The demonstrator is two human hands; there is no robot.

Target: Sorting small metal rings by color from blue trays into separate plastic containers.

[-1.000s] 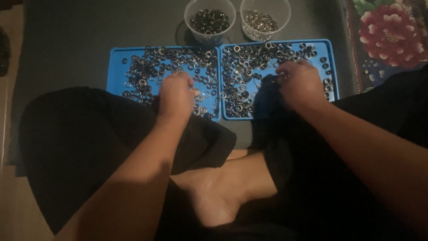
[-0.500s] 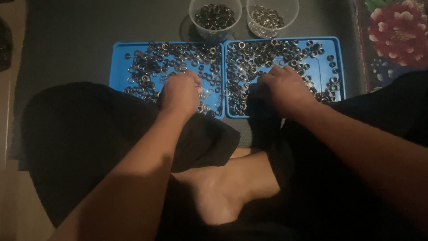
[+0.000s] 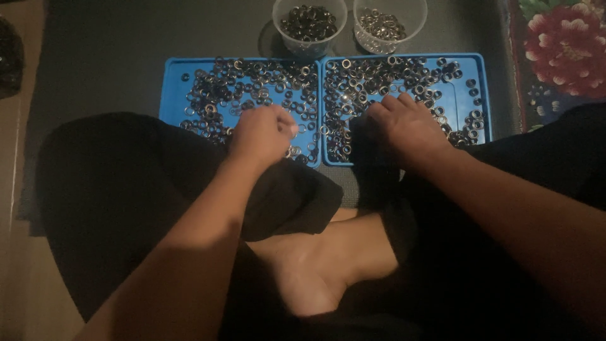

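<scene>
Two blue trays lie side by side on a dark mat, each strewn with several small metal rings. My left hand point(image 3: 262, 134) rests curled over the near edge of the left tray point(image 3: 173, 88), its fingers closed on the rings there. My right hand point(image 3: 404, 126) lies palm down on the right tray point(image 3: 481, 76), fingertips spread among the rings point(image 3: 366, 82). Whether either hand holds a ring is hidden. Behind the trays stand two clear plastic cups: the left cup point(image 3: 309, 28) holds dark rings, the right cup point(image 3: 390, 25) holds lighter ones.
I sit cross-legged in dark clothing, with a bare foot point(image 3: 315, 265) between my knees. A floral cloth point(image 3: 562, 50) lies at the right. A dark bag point(image 3: 9, 57) sits at the far left on the wooden floor.
My right hand has slid left across the right tray toward its left side. My left hand has stayed at the near edge of the left tray.
</scene>
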